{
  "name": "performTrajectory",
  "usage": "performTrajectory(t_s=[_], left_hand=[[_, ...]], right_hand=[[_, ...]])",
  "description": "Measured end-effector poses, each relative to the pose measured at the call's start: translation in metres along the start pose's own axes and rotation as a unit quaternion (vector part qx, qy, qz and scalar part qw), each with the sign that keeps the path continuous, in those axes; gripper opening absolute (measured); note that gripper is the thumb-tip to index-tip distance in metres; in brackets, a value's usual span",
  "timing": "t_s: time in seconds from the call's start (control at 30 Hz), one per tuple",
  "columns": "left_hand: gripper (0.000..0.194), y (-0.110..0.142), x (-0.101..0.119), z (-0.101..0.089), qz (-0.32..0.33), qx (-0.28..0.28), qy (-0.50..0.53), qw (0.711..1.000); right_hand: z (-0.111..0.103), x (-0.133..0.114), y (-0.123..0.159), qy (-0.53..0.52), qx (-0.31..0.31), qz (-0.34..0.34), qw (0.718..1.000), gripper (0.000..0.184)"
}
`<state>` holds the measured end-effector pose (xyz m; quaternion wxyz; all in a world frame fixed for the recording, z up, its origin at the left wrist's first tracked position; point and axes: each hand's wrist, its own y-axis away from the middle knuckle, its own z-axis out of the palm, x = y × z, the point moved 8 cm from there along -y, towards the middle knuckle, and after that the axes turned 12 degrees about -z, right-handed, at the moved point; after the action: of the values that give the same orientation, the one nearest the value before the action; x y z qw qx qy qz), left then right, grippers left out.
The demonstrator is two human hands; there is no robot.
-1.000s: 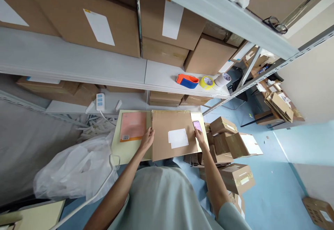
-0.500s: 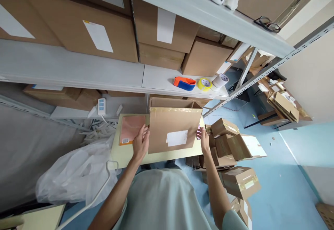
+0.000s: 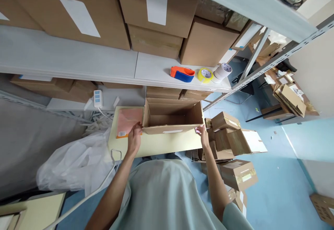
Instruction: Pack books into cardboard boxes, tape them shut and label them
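Observation:
An open-topped cardboard box (image 3: 153, 130) stands on a pale yellow table (image 3: 167, 144), and its visible inside is bare. Part of a white label shows on its near wall. My left hand (image 3: 134, 139) grips the box's near left corner with curled fingers, some of them hidden by the edge. At the near right corner, my right hand (image 3: 204, 137) has its fingers around the box's side. Left of the box lies a flat pink packet (image 3: 127, 119) with a barcode, close to my left fingers. A small pink object (image 3: 197, 130), partly hidden, is beside my right fingers.
A tape dispenser (image 3: 182, 73), yellow tape roll (image 3: 205, 75) and white roll (image 3: 222, 71) sit on the shelf (image 3: 104, 59) ahead. Several cartons (image 3: 236, 173) are piled on the floor to the right. A plastic bag (image 3: 75, 164) and white cable (image 3: 96, 191) are at left.
The box has tipped from showing its near wall to showing its open inside, and has gone down onto the table. Both hands stay at its sides. The view has shifted slightly.

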<state>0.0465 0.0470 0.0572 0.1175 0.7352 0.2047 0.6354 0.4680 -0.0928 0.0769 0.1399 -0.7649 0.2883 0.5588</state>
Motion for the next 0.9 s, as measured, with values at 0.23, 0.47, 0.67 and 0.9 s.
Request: performTrajectory(t_s=[0.23, 0.47, 0.67, 0.9], left_hand=[[0.036, 0.073, 0.147, -0.002, 0.299, 0.109, -0.112, 0.942], [0.033, 0.065, 0.146, 0.034, 0.272, 0.053, -0.292, 0.915], [0.054, 0.023, 0.084, -0.012, 0.098, 0.055, -0.317, 0.942], [0.127, 0.003, -0.008, -0.015, -0.015, -0.137, -0.286, 0.948]], right_hand=[[-0.026, -0.144, -0.008, 0.103, 0.058, -0.258, 0.959, 0.057], [0.001, -0.143, -0.024, 0.236, -0.082, -0.268, 0.93, 0.059], [-0.036, -0.066, -0.036, 0.156, -0.101, -0.137, 0.973, 0.073], [-0.007, 0.002, -0.027, -0.003, -0.209, -0.054, 0.976, 0.091]])
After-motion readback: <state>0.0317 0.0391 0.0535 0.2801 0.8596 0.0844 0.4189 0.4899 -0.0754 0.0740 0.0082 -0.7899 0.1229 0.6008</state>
